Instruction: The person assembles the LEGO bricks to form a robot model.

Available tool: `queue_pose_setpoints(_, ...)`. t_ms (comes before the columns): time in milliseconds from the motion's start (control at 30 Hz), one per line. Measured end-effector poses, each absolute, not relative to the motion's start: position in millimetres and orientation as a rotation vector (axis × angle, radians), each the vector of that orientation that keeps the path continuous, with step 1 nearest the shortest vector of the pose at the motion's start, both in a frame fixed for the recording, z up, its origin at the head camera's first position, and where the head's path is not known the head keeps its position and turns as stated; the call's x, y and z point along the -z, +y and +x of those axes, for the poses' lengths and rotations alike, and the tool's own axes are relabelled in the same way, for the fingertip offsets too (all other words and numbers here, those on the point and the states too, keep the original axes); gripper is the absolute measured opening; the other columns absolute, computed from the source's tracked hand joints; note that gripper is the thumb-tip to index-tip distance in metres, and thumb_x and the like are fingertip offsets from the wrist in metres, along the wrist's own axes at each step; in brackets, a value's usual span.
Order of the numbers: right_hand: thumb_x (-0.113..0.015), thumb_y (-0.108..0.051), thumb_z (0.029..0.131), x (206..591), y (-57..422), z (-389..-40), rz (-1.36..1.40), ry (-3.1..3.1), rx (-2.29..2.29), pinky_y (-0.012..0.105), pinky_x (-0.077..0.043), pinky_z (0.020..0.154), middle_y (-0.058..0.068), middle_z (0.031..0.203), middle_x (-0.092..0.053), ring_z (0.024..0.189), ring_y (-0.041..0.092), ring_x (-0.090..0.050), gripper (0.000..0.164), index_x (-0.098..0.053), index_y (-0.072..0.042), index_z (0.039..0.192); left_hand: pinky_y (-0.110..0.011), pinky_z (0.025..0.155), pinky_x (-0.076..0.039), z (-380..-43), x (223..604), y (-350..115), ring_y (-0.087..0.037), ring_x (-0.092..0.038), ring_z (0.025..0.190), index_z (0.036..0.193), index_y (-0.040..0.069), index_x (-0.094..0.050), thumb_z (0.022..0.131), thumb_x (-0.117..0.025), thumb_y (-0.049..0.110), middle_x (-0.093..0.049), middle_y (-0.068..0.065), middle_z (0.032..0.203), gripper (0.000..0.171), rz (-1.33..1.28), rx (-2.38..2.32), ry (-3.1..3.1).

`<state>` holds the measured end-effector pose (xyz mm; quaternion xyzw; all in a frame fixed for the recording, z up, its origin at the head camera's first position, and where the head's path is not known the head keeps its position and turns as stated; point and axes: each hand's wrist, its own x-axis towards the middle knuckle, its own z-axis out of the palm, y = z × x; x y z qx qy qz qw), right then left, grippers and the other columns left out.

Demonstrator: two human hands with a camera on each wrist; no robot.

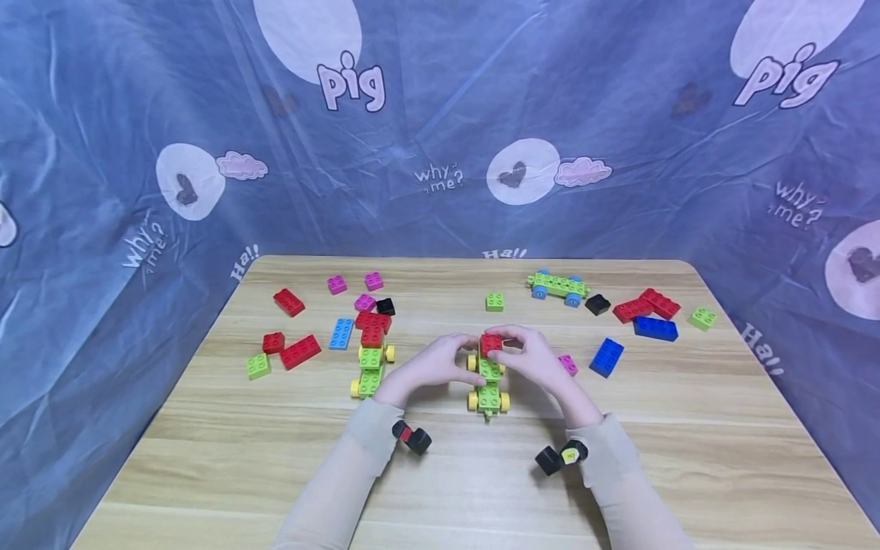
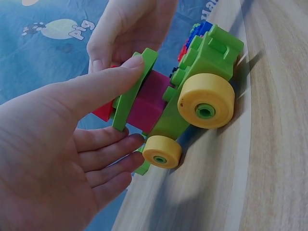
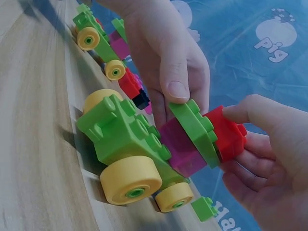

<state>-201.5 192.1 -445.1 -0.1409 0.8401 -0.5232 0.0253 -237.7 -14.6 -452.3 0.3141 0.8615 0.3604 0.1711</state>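
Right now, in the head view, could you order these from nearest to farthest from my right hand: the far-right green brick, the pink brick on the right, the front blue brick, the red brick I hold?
From your right hand:
1. Red brick: held, at its left.
2. Pink brick: just right of it.
3. Front blue brick: farther right.
4. Green brick: farthest right.

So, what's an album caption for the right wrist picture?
Right grip on the red block, left grip on the green piece beneath, atop a toy car.
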Motion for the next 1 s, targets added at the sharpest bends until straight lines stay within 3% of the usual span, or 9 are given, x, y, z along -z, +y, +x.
queue_pose_setpoints(333,-0.063,0.001,0.087,427.0,187.5,-194.7,-0.45,2.576,1.608,0.058,-0.041,0.101,0.032,0.124,-0.057,0.118,0.049,-0.053,0.04,-0.055,0.013,0.124,-0.041,0.107,-0.041,-238.0,452.3,-14.4,-0.024,-0.054,0.124,0.137,0.006,-0.05,0.073,-0.082,0.041,-0.057,-0.011,0.135,0.08,0.918,-1.032,2.466)
queue_pose_setpoints(600,-0.067,-0.007,0.087,447.6,194.9,-204.8,-0.505,2.573,1.635,0.053,-0.043,0.102,0.025,0.127,-0.059,0.12,0.043,-0.054,0.042,-0.057,0.006,0.126,-0.041,0.107,-0.041,-236.8,451.9,-13.5,-0.025,-0.054,0.123,0.136,0.006,-0.052,0.074,-0.081,0.041,-0.058,-0.011,0.134,0.077,0.915,-1.029,2.47)
queue_pose_setpoints(1000,-0.067,-0.009,0.088,448.2,195.7,-205.0,-0.552,2.583,1.618,0.051,-0.043,0.103,0.023,0.126,-0.06,0.119,0.04,-0.056,0.041,-0.059,0.005,0.125,-0.042,0.109,-0.039,-237.8,454.1,-11.3,-0.027,-0.053,0.125,0.134,0.004,-0.053,0.074,-0.082,0.038,-0.059,-0.013,0.133,0.074,0.882,-1.049,2.458)
